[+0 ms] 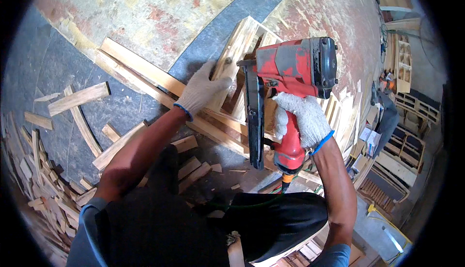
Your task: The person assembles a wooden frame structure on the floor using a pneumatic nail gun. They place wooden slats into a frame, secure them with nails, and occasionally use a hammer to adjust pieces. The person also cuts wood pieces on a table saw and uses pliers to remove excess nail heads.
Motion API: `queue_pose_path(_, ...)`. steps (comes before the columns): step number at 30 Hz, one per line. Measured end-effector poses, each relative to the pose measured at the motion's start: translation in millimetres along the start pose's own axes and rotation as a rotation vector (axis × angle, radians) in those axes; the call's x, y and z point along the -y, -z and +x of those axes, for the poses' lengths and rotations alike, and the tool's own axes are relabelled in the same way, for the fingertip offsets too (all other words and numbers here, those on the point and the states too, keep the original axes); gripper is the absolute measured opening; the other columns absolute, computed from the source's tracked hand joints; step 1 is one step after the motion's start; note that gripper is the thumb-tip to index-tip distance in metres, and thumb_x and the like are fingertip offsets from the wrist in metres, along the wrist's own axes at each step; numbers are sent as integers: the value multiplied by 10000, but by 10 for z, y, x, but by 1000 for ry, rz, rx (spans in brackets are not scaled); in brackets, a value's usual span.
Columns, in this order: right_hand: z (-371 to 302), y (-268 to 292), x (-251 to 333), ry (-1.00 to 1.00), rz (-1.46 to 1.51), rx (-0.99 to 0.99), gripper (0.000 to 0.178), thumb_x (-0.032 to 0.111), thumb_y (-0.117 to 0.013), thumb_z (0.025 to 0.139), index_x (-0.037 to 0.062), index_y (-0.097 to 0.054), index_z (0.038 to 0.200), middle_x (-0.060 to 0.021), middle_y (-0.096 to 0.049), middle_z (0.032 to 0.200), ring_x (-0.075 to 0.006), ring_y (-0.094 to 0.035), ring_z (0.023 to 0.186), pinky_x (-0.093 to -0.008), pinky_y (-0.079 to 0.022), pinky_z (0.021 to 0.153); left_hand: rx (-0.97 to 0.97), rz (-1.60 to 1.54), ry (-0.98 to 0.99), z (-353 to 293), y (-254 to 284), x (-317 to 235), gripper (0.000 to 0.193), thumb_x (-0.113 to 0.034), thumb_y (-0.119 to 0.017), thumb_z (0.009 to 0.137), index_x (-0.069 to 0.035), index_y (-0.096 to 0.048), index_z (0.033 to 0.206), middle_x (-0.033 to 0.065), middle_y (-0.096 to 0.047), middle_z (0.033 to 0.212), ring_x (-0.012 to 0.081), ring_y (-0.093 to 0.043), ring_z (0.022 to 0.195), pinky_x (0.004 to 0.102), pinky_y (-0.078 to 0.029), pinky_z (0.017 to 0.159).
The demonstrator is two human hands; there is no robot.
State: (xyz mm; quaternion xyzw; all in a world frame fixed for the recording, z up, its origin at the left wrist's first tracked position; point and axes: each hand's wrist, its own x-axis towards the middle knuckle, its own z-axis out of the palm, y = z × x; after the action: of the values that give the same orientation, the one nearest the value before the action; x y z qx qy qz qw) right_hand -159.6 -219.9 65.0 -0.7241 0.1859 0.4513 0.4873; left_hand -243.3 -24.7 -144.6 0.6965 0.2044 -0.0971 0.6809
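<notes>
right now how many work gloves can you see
2. The left glove is on the left hand, against the wooden frame; the right glove is on the right hand, gripping the red nail gun. Others may be hidden.

Two gloved hands (201,89) (308,118), one nail gun (286,66), one wooden frame (236,49) nearby, offcuts (80,98) beyond count.
</notes>
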Motion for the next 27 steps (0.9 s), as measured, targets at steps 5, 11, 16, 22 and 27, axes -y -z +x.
queue_pose_path(5, -45, -68, 138, -30, -206, -8, 264, 291, -731, 940, 30, -702, 923, -91, -639, 676, -192, -600, 516, -355, -498, 508, 0, 0, 18, 37, -20, 114, 752, -350, -731, 902, 55, -474, 1481, 183, -634, 1362, 237, -610, 1228, 359, -470, 1057)
queue_pose_path(11, -54, -168, 131, 118, -771, -19, 529, 388, -537, 1046, 46, -687, 671, -89, -662, 596, -202, -670, 607, -366, -519, 630, 21, -57, 51, 3, -5, 39, 735, -363, -733, 903, 40, -494, 1470, 175, -648, 1331, 219, -624, 1194, 354, -495, 1019)
queue_pose_path(16, -40, -109, 51, 299, -1087, -12, 463, 412, -453, 1075, 121, -736, 854, -78, -695, 673, -228, -692, 689, -390, -517, 688, 83, 34, 168, -100, 96, -420, 626, -366, -713, 935, 2, -561, 1418, 131, -706, 1207, 196, -658, 1080, 342, -528, 938)
queue_pose_path(22, -385, 19, -89, 156, -528, -81, 327, 292, -689, 955, 54, -639, 735, -36, -604, 565, -120, -524, 443, -311, -428, 459, 115, -101, 9, 30, -14, 19, 591, -429, -727, 919, -25, -617, 1336, 174, -730, 1135, 236, -695, 1023, 377, -539, 905)
queue_pose_path(27, -901, 663, -620, -21, -593, -18, 165, 190, -621, 974, 100, -716, 873, -21, -671, 652, -159, -657, 607, -320, -527, 646, 33, 227, -139, 35, 68, 23, 585, -342, -705, 940, -29, -567, 1415, 239, -687, 1248, 354, -661, 1162, 424, -497, 1003)
